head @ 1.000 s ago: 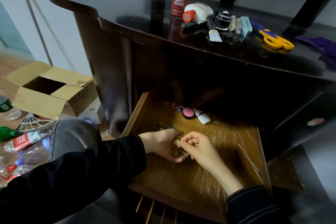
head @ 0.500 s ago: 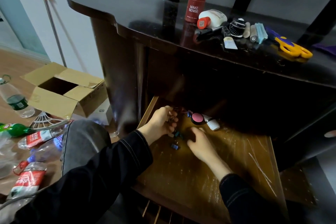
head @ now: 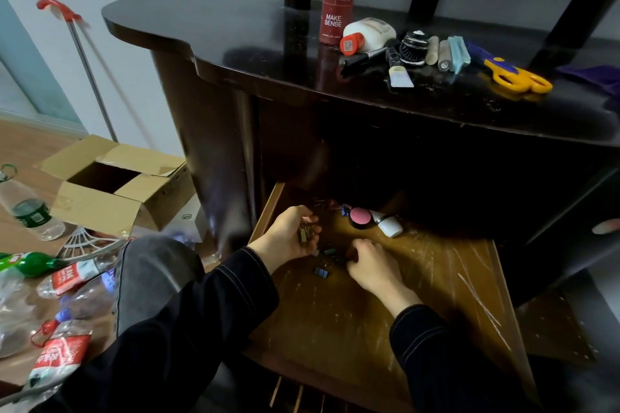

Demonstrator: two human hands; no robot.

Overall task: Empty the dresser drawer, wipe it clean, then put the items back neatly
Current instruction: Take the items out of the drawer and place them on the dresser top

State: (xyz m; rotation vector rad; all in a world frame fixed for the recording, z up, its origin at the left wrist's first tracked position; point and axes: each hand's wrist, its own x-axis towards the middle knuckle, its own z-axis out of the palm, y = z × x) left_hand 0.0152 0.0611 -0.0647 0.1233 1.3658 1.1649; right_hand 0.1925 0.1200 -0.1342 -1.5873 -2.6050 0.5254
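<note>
Head view, from the drawer's left edge: the left hand (head: 285, 238) lies palm-up just inside the drawer (head: 453, 278), near its back left corner. Its fingers curl into a cup round the gathered clips (head: 306, 234), which look like small brass-coloured binder clips, though they are blurred. Just right of that palm a dark green clip (head: 330, 251) lies loose on the drawer floor, and a blue clip (head: 321, 272) lies a little nearer the front edge, apart from it. Next comes the right hand (head: 370, 263), knuckles up, fingers curled down with the tips aimed left at the green clip. Whether they pinch anything I cannot tell, since the tips are hidden under the hand. Further right, by the back edge under the dresser top (head: 235, 33), sit a pink compact (head: 360, 216) and a white tube (head: 389, 226), close together. The tube's long axis runs from back left to front right.

The next move likely turns on the loose clips lying between the hands, left of the right fingertips and right of the cupped palm. The right hand is better placed to pick and the left to receive. The blue clip would need a small draw toward the front edge.
</note>
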